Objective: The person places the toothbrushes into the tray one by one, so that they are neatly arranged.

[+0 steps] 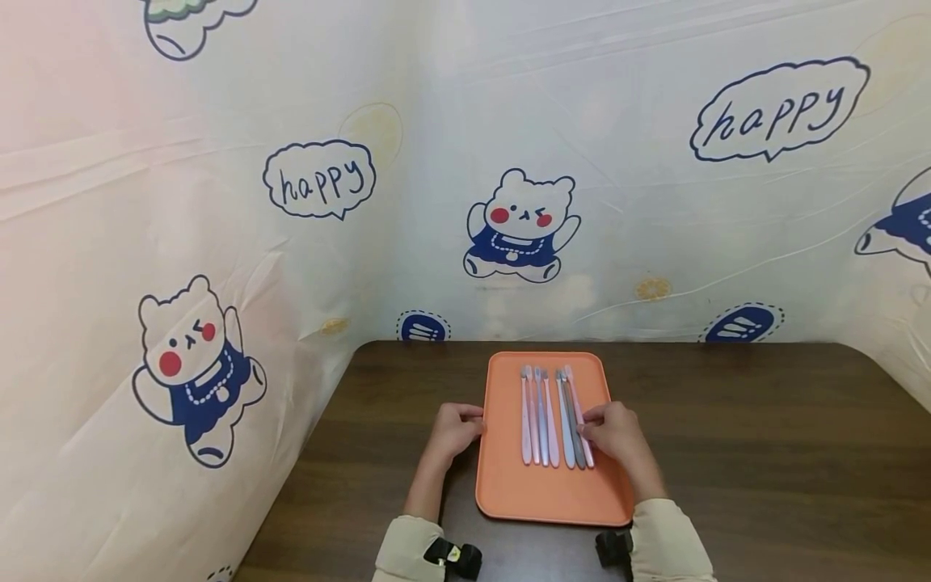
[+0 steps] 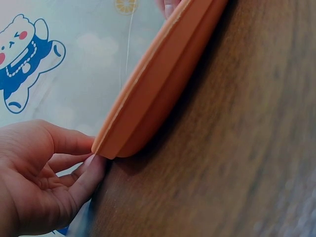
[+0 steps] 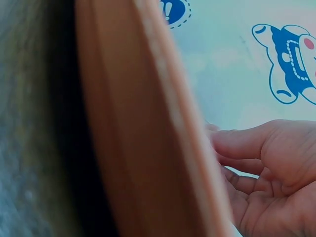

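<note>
An orange tray (image 1: pixel 502 485) lies on the table, carrying two side-by-side groups of pastel toothbrushes with their heads toward the far end. Several pink and blue toothbrushes (image 1: pixel 541 416) form the left group. To the right lie a light blue toothbrush (image 1: pixel 565 420), a grey toothbrush (image 1: pixel 577 446) and a pink toothbrush (image 1: pixel 574 394). My left hand (image 1: pixel 456 430) pinches the tray's left rim between thumb and fingers. Over the tray's right side, my right hand (image 1: pixel 618 432) holds the rightmost pink toothbrush by its handle. In the right wrist view, the tray wall (image 3: pixel 133 123) hides those fingertips.
Dark wooden table (image 1: pixel 764 444) surface extends on both sides of the tray. A pale curtain (image 1: pixel 618 105) printed with bears and "happy" bubbles hangs behind the table and along its left side. Black wrist straps (image 1: pixel 465 559) sit at both cuffs.
</note>
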